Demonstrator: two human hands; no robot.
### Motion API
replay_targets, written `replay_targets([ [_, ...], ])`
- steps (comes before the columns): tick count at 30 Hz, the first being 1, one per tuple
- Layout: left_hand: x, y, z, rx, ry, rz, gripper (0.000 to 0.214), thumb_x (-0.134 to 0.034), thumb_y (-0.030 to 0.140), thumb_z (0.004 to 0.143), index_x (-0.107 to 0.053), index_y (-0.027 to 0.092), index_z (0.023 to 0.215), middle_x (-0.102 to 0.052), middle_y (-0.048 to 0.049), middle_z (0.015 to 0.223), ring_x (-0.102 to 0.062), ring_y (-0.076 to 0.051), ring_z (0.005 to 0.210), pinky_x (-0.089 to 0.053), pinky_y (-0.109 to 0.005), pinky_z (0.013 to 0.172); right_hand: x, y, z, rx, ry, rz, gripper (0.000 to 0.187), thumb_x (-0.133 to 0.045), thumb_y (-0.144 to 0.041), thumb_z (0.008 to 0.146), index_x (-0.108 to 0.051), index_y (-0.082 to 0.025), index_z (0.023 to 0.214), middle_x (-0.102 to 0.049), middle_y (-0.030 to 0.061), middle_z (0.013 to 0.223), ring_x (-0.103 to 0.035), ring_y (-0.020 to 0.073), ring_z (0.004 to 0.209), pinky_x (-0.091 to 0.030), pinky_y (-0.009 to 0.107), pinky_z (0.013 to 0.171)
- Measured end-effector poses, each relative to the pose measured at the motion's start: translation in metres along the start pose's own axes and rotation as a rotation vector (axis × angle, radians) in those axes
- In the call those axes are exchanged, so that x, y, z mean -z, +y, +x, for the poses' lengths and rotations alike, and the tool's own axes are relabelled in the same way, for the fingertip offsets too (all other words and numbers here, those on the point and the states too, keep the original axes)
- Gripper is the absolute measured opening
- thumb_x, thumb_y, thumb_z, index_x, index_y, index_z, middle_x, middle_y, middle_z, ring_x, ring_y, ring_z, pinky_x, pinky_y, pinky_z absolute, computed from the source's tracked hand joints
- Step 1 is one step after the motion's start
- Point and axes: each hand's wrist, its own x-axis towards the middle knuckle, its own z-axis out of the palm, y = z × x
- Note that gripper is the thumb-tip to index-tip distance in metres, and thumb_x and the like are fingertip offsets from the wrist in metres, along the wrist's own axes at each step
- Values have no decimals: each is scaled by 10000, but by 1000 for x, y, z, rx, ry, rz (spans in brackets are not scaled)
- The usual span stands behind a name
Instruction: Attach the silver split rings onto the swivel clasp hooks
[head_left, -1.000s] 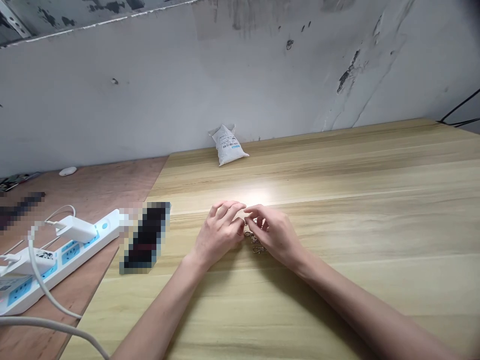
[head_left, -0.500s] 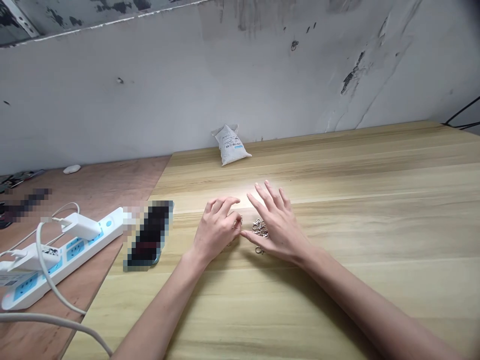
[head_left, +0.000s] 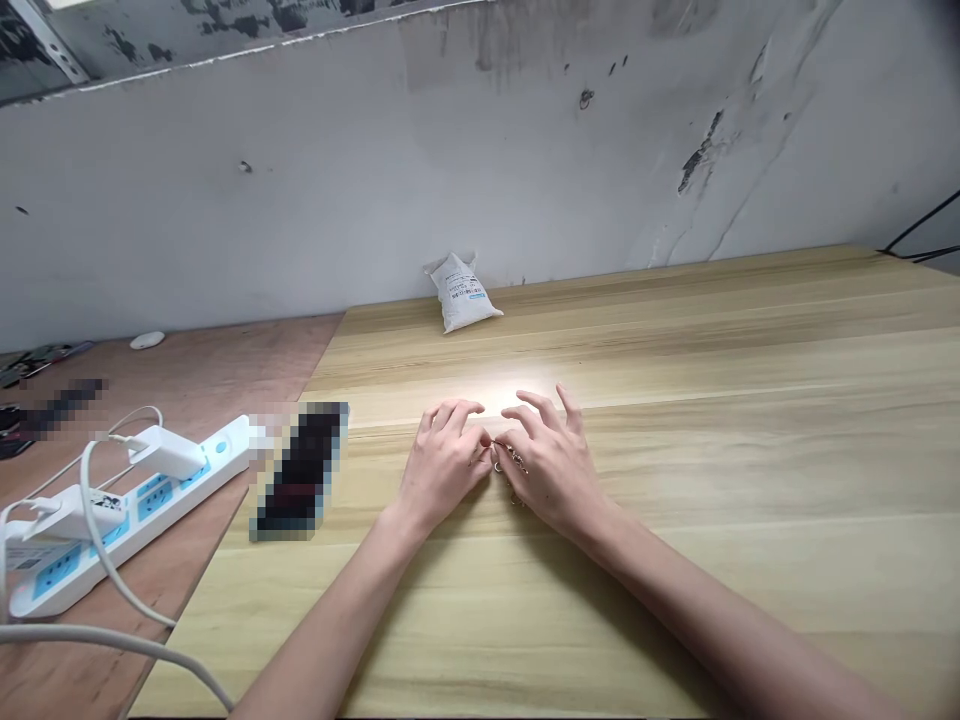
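My left hand [head_left: 446, 460] is closed in a pinch on a small metal clasp, mostly covered by the thumb and forefinger. Opposite it, the thumb and forefinger of my right hand [head_left: 551, 465] close on the same small piece, so the fingertips of both hands meet. The other fingers of my right hand are raised and curved. Below and behind the right fingers lies a small pile of metal clasps with rings [head_left: 517, 460] on the wooden tabletop [head_left: 675, 430], partly hidden by that hand.
A white labelled packet [head_left: 465, 295] lies near the wall. To the left are a blurred phone [head_left: 304, 470] and a white power strip [head_left: 217, 450] with plugged-in chargers [head_left: 169, 452]. A cable [head_left: 120, 645] crosses the lower left. A white oval object [head_left: 147, 340] lies farther back.
My right hand has gone from spread fingers over the clasps to a pinch, moving in to meet my left fingertips. My left hand has shifted slightly right, still pinching. The view has shifted slightly.
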Motion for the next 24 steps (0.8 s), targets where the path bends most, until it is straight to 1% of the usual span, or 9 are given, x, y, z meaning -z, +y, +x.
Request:
replay_targets([
  [2,2,-3,0,49,-35,-85,89,-682,203,822,-670,197,909,-636,-81,1210,-566,-254,1100,-464,-411,907,0,4,0,21,-3,8,195,-580,-227,906,-712,-229,762,-678,62,1120,-487,283,1261,-198,582,1152],
  [4,2,-7,-1,52,-47,-139,164,-671,219,846,-675,221,1010,-614,-74,1255,-549,-246,1138,-464,-403,912,-1,8,-1,46,5,26,189,-579,-242,916,-726,-246,797,-664,59,1159,-471,276,1279,-223,572,1145],
  [5,2,-8,-1,38,-45,-149,162,-660,222,859,-683,236,1019,-607,-68,1270,-543,-243,1150,-462,-403,914,-1,9,-1,56,11,36,184,-578,-245,920,-733,-256,821,-659,58,1169,-469,270,1281,-238,565,1141],
  [10,2,-15,0,18,-18,-154,85,-658,233,870,-738,258,881,-624,-55,1257,-539,-251,1156,-455,-426,918,2,11,1,83,41,50,169,-598,-240,911,-750,-310,927,-657,52,1187,-484,262,1264,-279,547,1119],
  [14,11,-21,2,53,-33,-330,63,-690,231,848,-743,264,851,-633,-46,1235,-538,-234,1177,-460,-450,966,8,15,3,151,64,23,177,-622,-226,893,-740,-332,970,-655,26,1237,-494,261,1261,-267,546,1126],
  [17,16,-26,4,98,-48,-453,57,-693,228,845,-736,245,812,-638,-49,1229,-549,-223,1197,-472,-471,990,10,19,3,210,82,-23,193,-625,-206,888,-727,-319,1006,-638,7,1293,-478,257,1287,-227,551,1150],
  [21,11,-28,3,202,-47,-565,107,-642,235,880,-741,197,862,-637,-113,1229,-619,-225,1143,-542,-422,921,10,18,2,295,121,-102,256,-634,-156,871,-692,-268,1094,-596,26,1361,-440,256,1335,-182,553,1182],
  [22,9,-28,3,226,-46,-565,117,-639,244,882,-741,190,863,-635,-124,1235,-618,-236,1151,-540,-432,930,10,18,2,313,121,-120,268,-636,-152,868,-684,-260,1110,-579,34,1381,-426,261,1350,-173,560,1185],
  [24,6,-26,2,238,-37,-481,109,-650,262,870,-737,200,851,-585,-122,1330,-516,-285,1291,-460,-531,1030,10,18,3,332,110,-148,264,-637,-159,872,-677,-254,1115,-540,48,1421,-392,274,1379,-160,581,1185],
])
